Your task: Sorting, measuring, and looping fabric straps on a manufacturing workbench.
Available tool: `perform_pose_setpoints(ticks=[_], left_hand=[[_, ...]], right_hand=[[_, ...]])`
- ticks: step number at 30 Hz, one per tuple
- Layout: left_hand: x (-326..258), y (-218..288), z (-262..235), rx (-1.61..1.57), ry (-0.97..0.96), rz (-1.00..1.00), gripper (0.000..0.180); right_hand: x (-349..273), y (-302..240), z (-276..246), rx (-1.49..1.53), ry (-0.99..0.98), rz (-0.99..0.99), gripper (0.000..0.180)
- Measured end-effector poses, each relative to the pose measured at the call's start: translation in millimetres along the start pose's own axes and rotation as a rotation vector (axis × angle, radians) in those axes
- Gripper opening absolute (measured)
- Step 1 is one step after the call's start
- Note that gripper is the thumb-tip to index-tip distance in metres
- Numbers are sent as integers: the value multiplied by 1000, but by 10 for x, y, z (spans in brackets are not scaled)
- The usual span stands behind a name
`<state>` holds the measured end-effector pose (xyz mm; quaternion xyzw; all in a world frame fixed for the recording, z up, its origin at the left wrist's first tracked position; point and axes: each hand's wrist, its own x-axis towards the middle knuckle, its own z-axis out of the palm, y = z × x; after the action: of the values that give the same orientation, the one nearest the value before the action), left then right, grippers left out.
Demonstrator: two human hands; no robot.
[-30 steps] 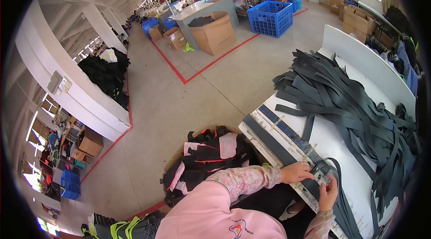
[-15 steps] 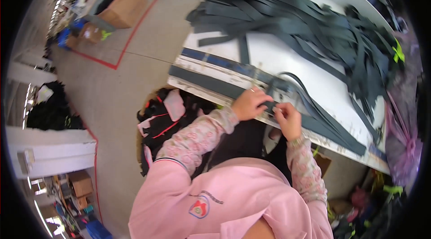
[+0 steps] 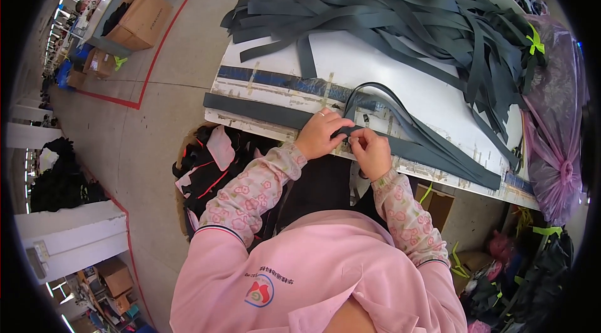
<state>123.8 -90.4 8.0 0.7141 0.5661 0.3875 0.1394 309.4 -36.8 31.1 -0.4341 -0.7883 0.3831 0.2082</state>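
A dark grey flat strap (image 3: 263,110) runs along the front edge of the white table (image 3: 250,57), with more layers of strap continuing to the right. My left hand (image 3: 320,134) pinches this strap near the table's edge, its thumb and fingers bent over it. Close beside it, my right hand (image 3: 374,154) is closed with thumb and forefinger together on the same stretch of strap. Whatever small detail lies between the fingertips is hidden. Just beyond my hands, a bent strap loop (image 3: 383,94) arches up and trails off to the right.
A large pile of loose grey straps (image 3: 375,4) covers the far side of the table. A purple plastic bag (image 3: 563,173) hangs at its right end. Below the table's left part sits a container of black, pink and red pieces (image 3: 216,161). A cardboard box (image 3: 141,17) stands far left.
The whole view has shifted, so table and hands appear further left and higher. Both hands stay at the same place on the strap, with only small finger movement.
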Motion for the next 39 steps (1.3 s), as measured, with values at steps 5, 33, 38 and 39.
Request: perform_pose_setpoints(ticks=[5, 33, 38, 39], left_hand=[[6, -19, -19, 13, -2, 3, 36], [74, 92, -56, 40, -59, -35, 36], [109, 97, -29, 46, -53, -22, 36], [120, 106, -15, 38, -44, -22, 36]], right_hand=[[28, -18, 45, -9, -1, 16, 12], [-511, 916, -1367, 14, 165, 147, 9], [-510, 916, -1368, -69, 199, 86, 10], [-517, 902, -1411, -42, 186, 134, 9]])
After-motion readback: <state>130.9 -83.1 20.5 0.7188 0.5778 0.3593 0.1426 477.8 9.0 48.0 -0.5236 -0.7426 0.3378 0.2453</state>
